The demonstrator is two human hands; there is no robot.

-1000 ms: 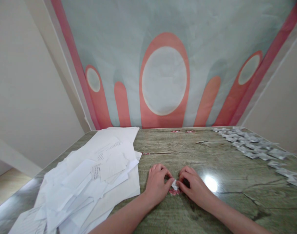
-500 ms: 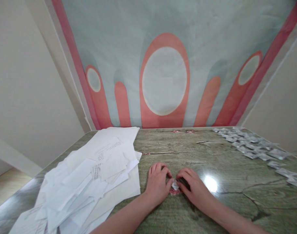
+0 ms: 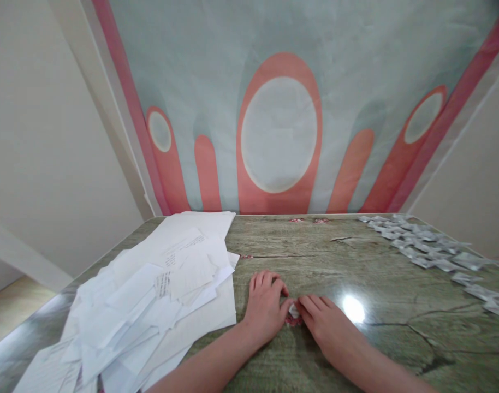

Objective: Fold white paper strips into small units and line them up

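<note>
A small folded piece of white paper (image 3: 293,311) lies on the table between my two hands, mostly covered by fingertips. From its left side, the thumb and forefinger of my left hand (image 3: 266,305) close in on it, the other fingers curled on the tabletop. Pressed together, the fingers of my right hand (image 3: 325,327) pinch or press the paper's right side. Just below the paper is a reddish patch (image 3: 293,321) in the table's surface pattern.
A loose heap of white paper sheets and scraps (image 3: 143,295), some with print, covers the table's left side. Several folded paper pieces (image 3: 425,245) lie in rows at the right. The wood-patterned table (image 3: 376,262) meets a painted wall panel (image 3: 278,202) at the back.
My right hand has rolled over, its fingers now lower and closer together on the paper. My left hand has hardly moved. The view has shifted slightly.
</note>
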